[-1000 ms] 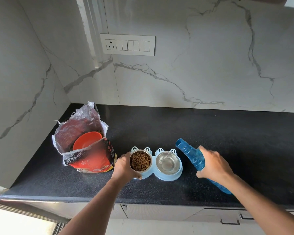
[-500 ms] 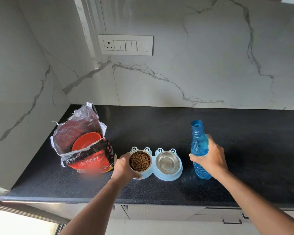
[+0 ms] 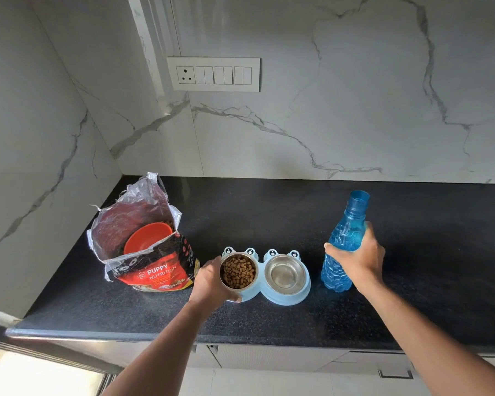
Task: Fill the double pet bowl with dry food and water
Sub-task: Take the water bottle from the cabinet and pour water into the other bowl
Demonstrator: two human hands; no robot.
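A light blue double pet bowl sits near the front edge of the black counter. Its left steel cup is full of brown kibble; its right steel cup looks filled with clear water. My left hand grips the bowl's left rim. My right hand holds an uncapped blue plastic bottle upright on the counter to the right of the bowl. An open red and black puppy food bag stands on the left with an orange scoop bowl inside it.
The black counter runs along a white marble wall, with a corner wall on the left. A switch panel is on the back wall. The counter's front edge lies just below the bowl, above cabinet drawers.
My right hand tipped the blue bottle back from its tilt over the right cup to upright and set it down right of the bowl. My left hand stayed on the bowl.
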